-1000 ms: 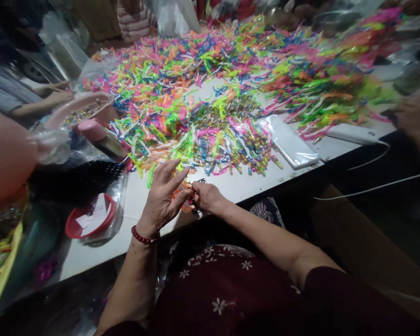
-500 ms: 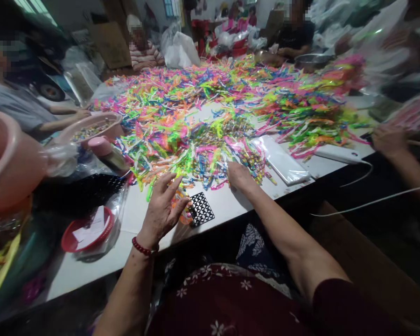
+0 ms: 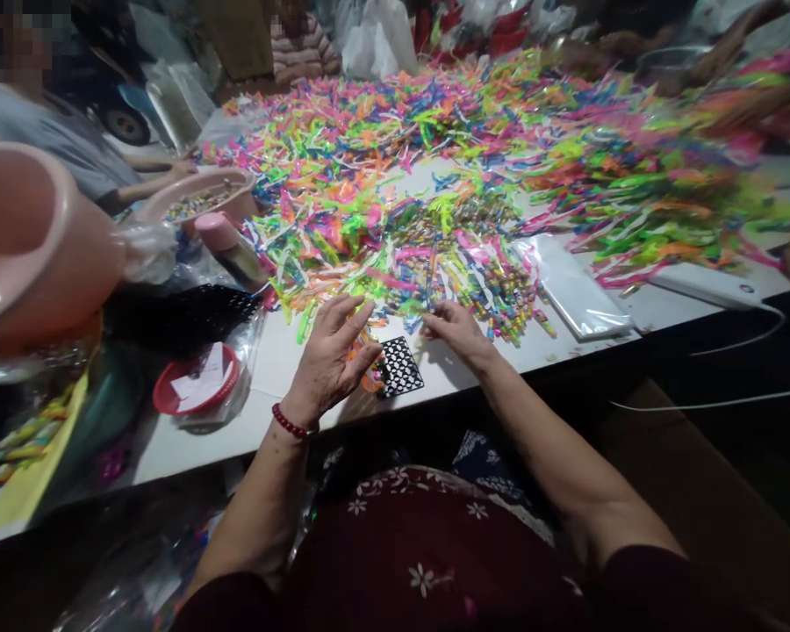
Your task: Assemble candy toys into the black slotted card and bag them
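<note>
My left hand (image 3: 334,351), with a dark red bead bracelet (image 3: 294,421) at the wrist, is open near the table's front edge. Its fingers are stretched and the thumb stands apart, over a small clump of orange and multicoloured pieces (image 3: 371,379) that it partly hides. Beside the thumb lies a black perforated rectangle (image 3: 403,367). My right hand (image 3: 461,337) is closed in a pinch at the front of the pile. At its fingertips shows a blurred pale greenish strip (image 3: 413,307). Bright strips and small striped pieces (image 3: 500,290) lie just beyond it.
A heap of neon strips (image 3: 355,140) covers the white table (image 3: 276,364). To the right are clear plastic sleeves (image 3: 583,298) and a white corded device (image 3: 704,285). On the left stand a red basket (image 3: 164,395), a pink-capped bottle (image 3: 227,246) and pink tubs (image 3: 92,237). Other people sit around.
The view has shifted, so the table sits higher and further right. My right hand has drawn back from the pile, its pinch now showing a pale strip. My left hand stays by the black rectangle.
</note>
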`<state>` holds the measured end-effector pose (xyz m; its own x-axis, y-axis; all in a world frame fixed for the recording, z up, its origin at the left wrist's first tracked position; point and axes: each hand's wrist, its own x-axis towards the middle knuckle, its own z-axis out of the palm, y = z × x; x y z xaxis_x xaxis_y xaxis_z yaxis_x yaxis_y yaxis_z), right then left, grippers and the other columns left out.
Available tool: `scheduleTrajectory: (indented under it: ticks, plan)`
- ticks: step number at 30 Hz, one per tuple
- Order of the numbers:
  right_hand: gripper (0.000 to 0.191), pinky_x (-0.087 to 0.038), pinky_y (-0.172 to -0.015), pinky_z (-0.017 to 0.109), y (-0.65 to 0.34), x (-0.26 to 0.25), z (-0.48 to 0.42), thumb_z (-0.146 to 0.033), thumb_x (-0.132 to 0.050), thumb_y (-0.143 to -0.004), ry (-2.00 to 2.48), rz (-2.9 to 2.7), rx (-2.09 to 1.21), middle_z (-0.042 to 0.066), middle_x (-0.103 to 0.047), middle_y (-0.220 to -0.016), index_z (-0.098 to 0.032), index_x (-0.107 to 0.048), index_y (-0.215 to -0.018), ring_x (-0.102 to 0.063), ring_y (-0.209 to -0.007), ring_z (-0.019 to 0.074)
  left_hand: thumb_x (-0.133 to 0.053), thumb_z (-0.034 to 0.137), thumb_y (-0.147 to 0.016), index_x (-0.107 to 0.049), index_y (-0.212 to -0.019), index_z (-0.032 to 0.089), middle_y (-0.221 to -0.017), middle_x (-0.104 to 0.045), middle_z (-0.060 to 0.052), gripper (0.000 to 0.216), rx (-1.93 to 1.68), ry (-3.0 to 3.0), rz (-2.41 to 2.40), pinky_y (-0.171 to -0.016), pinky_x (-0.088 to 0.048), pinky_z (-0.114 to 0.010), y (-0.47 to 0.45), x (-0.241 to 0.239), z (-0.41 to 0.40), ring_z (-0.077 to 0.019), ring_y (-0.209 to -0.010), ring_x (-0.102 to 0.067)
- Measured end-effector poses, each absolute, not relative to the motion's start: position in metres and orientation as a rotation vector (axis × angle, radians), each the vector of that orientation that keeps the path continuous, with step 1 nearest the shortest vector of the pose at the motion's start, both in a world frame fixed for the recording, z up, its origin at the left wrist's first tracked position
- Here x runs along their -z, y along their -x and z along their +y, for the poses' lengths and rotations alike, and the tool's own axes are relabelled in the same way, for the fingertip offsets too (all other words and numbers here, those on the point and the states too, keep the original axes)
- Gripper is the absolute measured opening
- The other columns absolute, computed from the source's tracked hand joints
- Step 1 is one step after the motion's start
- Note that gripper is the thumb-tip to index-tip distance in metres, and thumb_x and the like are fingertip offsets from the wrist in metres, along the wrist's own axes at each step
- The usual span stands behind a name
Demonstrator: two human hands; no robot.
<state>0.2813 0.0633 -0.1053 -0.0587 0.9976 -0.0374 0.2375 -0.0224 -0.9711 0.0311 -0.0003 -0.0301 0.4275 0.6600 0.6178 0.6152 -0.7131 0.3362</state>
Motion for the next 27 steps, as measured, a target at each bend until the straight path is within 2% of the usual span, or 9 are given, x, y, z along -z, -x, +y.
scheduleTrajectory:
  ticks: [3,6,9,12,15,20,27]
  plan:
    - [0.038,-0.053,-0.066,0.029,-0.256,0.119,0.036,-0.05,-0.075,-0.076,1.124,-1.307,-1.342,0.001,-0.066,-0.081,-0.019,-0.061,-0.093,-0.061,-0.068,0.0149,-0.05,0.05,-0.098,-0.046,-0.147,0.025,-0.143,-0.051,-0.012,0.054,-1.161,-2.598,1.162,-0.118,-0.033,-0.053,-0.031,0.029,-0.001,-0.0282,-0.139,-0.041]
    - [0.038,-0.053,-0.071,0.03,-0.24,0.124,0.019,-0.052,-0.073,-0.079,1.039,-1.371,-1.339,0.001,-0.067,-0.086,-0.019,-0.065,-0.097,-0.06,-0.073,0.0151,-0.049,0.05,-0.098,-0.045,-0.147,0.026,-0.144,-0.05,-0.012,0.055,-1.168,-2.593,1.153,-0.118,-0.033,-0.052,-0.031,0.029,-0.001,-0.0284,-0.14,-0.04]
    - [0.039,-0.054,-0.077,0.032,-0.239,0.121,0.02,-0.056,-0.069,-0.083,1.028,-1.358,-1.206,0.003,-0.067,-0.09,-0.021,-0.064,-0.097,-0.061,-0.081,0.0178,-0.048,0.051,-0.098,-0.044,-0.148,0.028,-0.144,-0.05,-0.011,0.054,-1.169,-2.598,1.161,-0.118,-0.033,-0.054,-0.031,0.03,-0.001,-0.0285,-0.14,-0.04]
    - [0.037,-0.053,-0.08,0.033,-0.248,0.113,0.028,-0.057,-0.068,-0.085,1.106,-1.387,-0.938,0.004,-0.065,-0.087,-0.021,-0.063,-0.09,-0.06,-0.085,0.0198,-0.049,0.051,-0.098,-0.044,-0.148,0.029,-0.145,-0.049,-0.011,0.055,-1.172,-2.604,1.169,-0.118,-0.033,-0.055,-0.031,0.031,-0.001,-0.029,-0.141,-0.039]
    - [0.034,-0.052,-0.078,0.032,-0.252,0.108,0.025,-0.054,-0.067,-0.086,1.128,-1.464,-0.859,0.003,-0.064,-0.082,-0.02,-0.064,-0.087,-0.059,-0.08,0.0189,-0.049,0.051,-0.098,-0.045,-0.147,0.027,-0.144,-0.05,-0.012,0.055,-1.169,-2.602,1.175,-0.118,-0.033,-0.054,-0.03,0.031,-0.001,-0.0294,-0.141,-0.039]
    - [0.027,-0.05,-0.073,0.029,-0.239,0.119,-0.001,-0.045,-0.063,-0.09,1.038,-1.666,-1.079,0.003,-0.068,-0.082,-0.018,-0.066,-0.092,-0.061,-0.076,0.0178,-0.048,0.052,-0.098,-0.045,-0.146,0.028,-0.141,-0.051,-0.012,0.055,-1.187,-2.607,1.16,-0.117,-0.034,-0.054,-0.031,0.031,-0.001,-0.0293,-0.139,-0.041]
    - [0.017,-0.045,-0.072,0.028,-0.234,0.129,-0.001,-0.024,-0.05,-0.096,1.074,-2.037,-0.83,0.005,-0.069,-0.087,-0.019,-0.066,-0.101,-0.063,-0.077,0.0177,-0.048,0.052,-0.098,-0.045,-0.147,0.027,-0.142,-0.05,-0.012,0.055,-1.169,-2.612,1.155,-0.117,-0.034,-0.054,-0.031,0.031,-0.001,-0.0293,-0.139,-0.04]
